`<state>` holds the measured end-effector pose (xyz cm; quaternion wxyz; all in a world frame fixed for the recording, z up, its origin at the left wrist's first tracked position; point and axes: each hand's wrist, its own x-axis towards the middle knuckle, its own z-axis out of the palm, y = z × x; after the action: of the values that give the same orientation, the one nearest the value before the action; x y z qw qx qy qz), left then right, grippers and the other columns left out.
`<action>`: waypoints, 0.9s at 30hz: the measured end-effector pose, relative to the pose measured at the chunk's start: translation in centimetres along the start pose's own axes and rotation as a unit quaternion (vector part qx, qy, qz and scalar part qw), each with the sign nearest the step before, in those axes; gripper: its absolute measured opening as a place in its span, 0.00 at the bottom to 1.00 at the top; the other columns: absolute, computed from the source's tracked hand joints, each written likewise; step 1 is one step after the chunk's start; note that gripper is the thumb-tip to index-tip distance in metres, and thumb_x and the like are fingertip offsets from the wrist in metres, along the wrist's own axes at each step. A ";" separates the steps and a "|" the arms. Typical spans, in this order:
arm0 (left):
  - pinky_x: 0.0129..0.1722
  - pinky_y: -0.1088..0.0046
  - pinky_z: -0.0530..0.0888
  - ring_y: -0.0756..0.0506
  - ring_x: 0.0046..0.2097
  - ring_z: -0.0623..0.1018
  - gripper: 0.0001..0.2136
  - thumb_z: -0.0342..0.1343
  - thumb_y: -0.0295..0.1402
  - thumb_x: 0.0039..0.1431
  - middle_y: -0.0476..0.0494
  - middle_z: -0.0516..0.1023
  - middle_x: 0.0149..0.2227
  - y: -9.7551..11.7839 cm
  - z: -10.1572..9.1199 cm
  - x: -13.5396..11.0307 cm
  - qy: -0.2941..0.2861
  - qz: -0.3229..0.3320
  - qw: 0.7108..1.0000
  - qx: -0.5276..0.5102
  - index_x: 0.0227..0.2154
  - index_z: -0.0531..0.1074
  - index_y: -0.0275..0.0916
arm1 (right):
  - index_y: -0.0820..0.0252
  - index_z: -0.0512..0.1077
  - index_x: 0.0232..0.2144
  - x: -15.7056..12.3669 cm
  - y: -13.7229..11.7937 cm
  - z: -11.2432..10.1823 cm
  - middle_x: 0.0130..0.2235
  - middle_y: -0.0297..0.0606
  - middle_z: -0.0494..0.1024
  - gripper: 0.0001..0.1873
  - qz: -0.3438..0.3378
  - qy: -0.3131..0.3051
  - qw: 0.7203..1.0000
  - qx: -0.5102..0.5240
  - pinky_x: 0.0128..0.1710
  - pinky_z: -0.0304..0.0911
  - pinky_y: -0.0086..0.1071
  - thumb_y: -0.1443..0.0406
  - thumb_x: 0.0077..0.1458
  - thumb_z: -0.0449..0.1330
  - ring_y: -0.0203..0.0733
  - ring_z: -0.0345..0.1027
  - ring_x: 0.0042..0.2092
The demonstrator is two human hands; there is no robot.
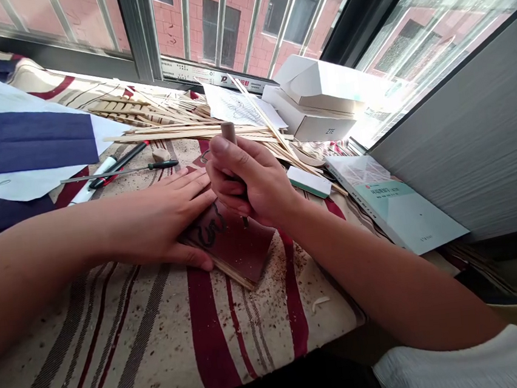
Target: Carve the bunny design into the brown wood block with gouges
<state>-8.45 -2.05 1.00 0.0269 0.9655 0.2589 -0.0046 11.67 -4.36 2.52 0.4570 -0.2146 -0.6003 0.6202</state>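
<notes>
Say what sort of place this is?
Likely a makeshift home carving spot at a window, not a proper workshop: a striped cloth covers the surface, wood shavings lie scattered on it, thin wooden strips pile up by the window, and the right hand grips a carving tool.

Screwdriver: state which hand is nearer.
Left: the left hand lies just in front of the screwdriver, not touching it; the right hand is farther, beyond its handle end.

Carving tool [229, 133]: shank hidden inside right hand [250, 179] — tip too small to read. Dark wood block [241, 250]: drawing partly under left hand [160, 218] — book [397, 205] title illegible.
</notes>
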 end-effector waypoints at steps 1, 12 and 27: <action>0.80 0.49 0.56 0.31 0.79 0.58 0.51 0.53 0.73 0.59 0.31 0.60 0.77 0.0 0.0 0.0 -0.011 -0.004 1.000 -0.007 0.74 0.64 0.40 | 0.53 0.57 0.28 0.0 0.0 0.1 0.22 0.20 0.55 0.29 0.003 0.006 1.000 -0.001 0.14 0.47 0.25 0.46 0.66 0.68 0.25 0.45 0.18; 0.82 0.47 0.48 0.32 0.82 0.51 0.55 0.52 0.76 0.58 0.32 0.53 0.80 -0.3 0.2 0.1 -0.008 0.020 0.999 -0.031 0.78 0.58 0.42 | 0.53 0.59 0.26 0.2 0.3 0.2 0.20 0.19 0.56 0.28 0.010 0.024 0.999 0.022 0.12 0.43 0.27 0.49 0.64 0.70 0.26 0.44 0.17; 0.81 0.44 0.49 0.26 0.81 0.52 0.57 0.54 0.74 0.60 0.25 0.47 0.81 0.1 0.8 0.4 -0.008 0.002 1.000 -0.024 0.78 0.55 0.33 | 0.54 0.55 0.25 0.9 0.9 1.5 0.17 0.19 0.52 0.25 0.056 0.157 0.986 0.011 0.18 0.45 0.25 0.65 0.77 0.56 0.26 0.43 0.18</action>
<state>-8.07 -1.99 0.22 0.0519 0.9650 0.2570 -0.0062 9.73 -4.26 2.19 0.5127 -0.3370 -0.5013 0.6101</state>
